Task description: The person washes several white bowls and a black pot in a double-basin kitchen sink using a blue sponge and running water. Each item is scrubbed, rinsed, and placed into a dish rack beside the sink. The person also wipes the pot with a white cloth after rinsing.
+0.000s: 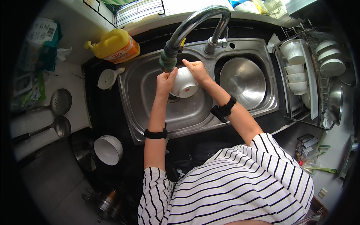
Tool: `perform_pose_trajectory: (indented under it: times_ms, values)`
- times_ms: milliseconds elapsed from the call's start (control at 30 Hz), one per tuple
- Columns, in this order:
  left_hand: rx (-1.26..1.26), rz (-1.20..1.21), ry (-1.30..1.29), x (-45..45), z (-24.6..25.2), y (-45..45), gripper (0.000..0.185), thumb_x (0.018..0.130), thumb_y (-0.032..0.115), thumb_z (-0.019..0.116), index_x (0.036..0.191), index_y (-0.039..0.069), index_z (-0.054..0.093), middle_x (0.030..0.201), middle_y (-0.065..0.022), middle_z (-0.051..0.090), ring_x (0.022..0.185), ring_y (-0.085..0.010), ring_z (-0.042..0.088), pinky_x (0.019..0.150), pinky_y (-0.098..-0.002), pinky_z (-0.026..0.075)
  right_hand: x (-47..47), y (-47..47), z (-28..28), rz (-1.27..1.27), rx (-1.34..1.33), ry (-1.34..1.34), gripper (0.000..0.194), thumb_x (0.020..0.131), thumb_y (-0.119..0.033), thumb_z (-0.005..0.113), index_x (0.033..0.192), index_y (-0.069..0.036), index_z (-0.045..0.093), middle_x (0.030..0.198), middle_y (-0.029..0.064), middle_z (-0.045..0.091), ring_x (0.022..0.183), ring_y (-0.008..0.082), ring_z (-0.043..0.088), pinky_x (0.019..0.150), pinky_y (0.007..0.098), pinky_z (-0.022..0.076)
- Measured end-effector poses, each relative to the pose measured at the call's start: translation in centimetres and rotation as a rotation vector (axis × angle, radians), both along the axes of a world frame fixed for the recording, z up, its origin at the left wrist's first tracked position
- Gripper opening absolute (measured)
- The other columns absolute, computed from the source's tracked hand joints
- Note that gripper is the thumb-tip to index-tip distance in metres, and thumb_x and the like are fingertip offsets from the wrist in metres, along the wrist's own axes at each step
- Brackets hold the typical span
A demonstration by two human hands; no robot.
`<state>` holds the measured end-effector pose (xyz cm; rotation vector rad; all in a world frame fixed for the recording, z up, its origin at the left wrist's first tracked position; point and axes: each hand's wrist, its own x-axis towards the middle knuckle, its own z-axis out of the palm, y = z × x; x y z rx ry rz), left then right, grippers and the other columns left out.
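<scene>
Both hands grip a white bowl (183,80) over the left basin of a stainless steel double sink (146,81). My left hand (166,81) holds its left side, and my right hand (198,72) holds the far right side. The bowl is tilted so that its foot, with a small red mark, faces me. Its inside is hidden. Close above the hands is the spout end of a chrome faucet (168,60). Part of the drain (173,99) shows below the bowl.
A large metal basin (243,83) occupies the right sink bowl. Bowls fill a dish rack (319,112) at right. A yellow jug (119,46) and a white slotted spoon (107,78) lie left of the sink. A white bowl (108,150) and two metal ladles (62,126) are nearer me.
</scene>
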<state>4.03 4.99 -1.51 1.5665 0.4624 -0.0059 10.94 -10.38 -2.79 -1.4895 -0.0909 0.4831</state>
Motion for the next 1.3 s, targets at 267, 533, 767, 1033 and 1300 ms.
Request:
perform_pose_trajectory:
  times_ms: [267, 533, 767, 1033, 1300]
  values:
    - [0.200, 0.320, -0.014, 1.0, 0.0, 2.4, 0.060, 0.097, 0.042, 0.041, 0.061, -0.002, 0.061, 0.054, -0.0036, 0.056, 0.052, -0.0111, 0.049, 0.053, -0.0297, 0.040, -0.8, 1.2, 2.3, 0.270, -0.085, -0.506, 0.055, 0.085, -0.023, 0.063, 0.130, -0.001, 0.041, 0.130, 0.0158, 0.042, 0.117, 0.0234, 0.048, 0.097, 0.0348, 0.0384]
    - [0.439, 0.241, -0.060, 1.0, 3.2, 3.7, 0.058, 0.096, 0.040, 0.041, 0.061, -0.001, 0.062, 0.054, -0.0120, 0.057, 0.050, -0.0202, 0.055, 0.054, -0.0337, 0.043, -0.4, 6.6, 2.4, 0.252, -0.272, -0.460, 0.042, 0.073, -0.047, 0.068, 0.076, -0.006, 0.068, 0.071, 0.0164, 0.066, 0.070, 0.0324, 0.065, 0.062, 0.0380, 0.0505]
    - [1.194, 0.233, -0.580, 1.0, 2.3, -0.3, 0.022, 0.089, 0.020, 0.053, 0.091, 0.000, 0.062, 0.076, -0.0142, 0.065, 0.067, -0.0331, 0.061, 0.060, -0.0381, 0.046, -1.6, 6.4, -1.0, -0.044, -0.183, -0.182, 0.033, 0.086, -0.027, 0.062, 0.068, 0.000, 0.062, 0.060, 0.0023, 0.059, 0.056, 0.0074, 0.049, 0.052, 0.0267, 0.0416]
    - [-0.392, 0.168, 0.239, 3.2, -1.7, -1.1, 0.052, 0.088, 0.050, 0.050, 0.111, 0.005, 0.060, 0.101, -0.0126, 0.065, 0.092, -0.0272, 0.063, 0.083, -0.0372, 0.048, -3.2, 1.0, 1.6, -0.328, -0.365, -0.432, 0.053, 0.092, -0.039, 0.051, 0.056, -0.001, 0.051, 0.045, 0.0126, 0.040, 0.039, 0.0142, 0.039, 0.043, 0.0348, 0.0327]
    - [-1.091, 0.588, -0.112, -0.5, -2.4, -5.9, 0.054, 0.091, 0.052, 0.039, 0.118, 0.008, 0.053, 0.108, -0.0074, 0.061, 0.099, -0.0246, 0.059, 0.086, -0.0391, 0.048, -3.3, 0.3, -0.3, -0.668, 0.280, 0.401, 0.049, 0.092, -0.049, 0.048, 0.066, -0.008, 0.057, 0.064, -0.0020, 0.051, 0.056, 0.0073, 0.041, 0.050, 0.0265, 0.0323]
